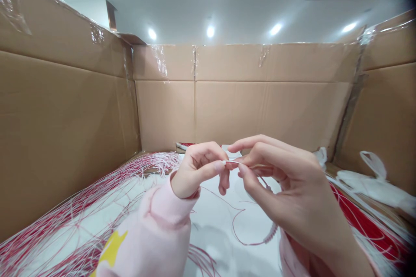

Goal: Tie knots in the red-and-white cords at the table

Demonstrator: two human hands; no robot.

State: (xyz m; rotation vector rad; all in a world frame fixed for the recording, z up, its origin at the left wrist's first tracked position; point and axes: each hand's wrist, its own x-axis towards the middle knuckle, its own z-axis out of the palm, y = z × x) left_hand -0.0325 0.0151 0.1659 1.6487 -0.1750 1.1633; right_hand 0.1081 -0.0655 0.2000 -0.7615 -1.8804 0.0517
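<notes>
My left hand (pixel 198 169) and my right hand (pixel 279 177) meet in front of me, fingertips nearly touching. Both pinch a thin white-and-red wire (pixel 234 163) between finger and thumb. From the right hand a thin red wire (pixel 238 229) droops in a loop over the white work surface (pixel 221 225) and ends in a twisted section (pixel 269 236). A mass of loose red and white wires (pixel 97 199) lies just left of my left hand. A pink sleeve (pixel 162 233) with a yellow star covers my left forearm.
Tall taped cardboard panels (pixel 227 95) wall off the back and both sides. More red and white wires (pixel 367 212) lie at the right, below a white plastic bag (pixel 370 186). A small red-and-white bundle (pixel 186 145) sits at the back edge.
</notes>
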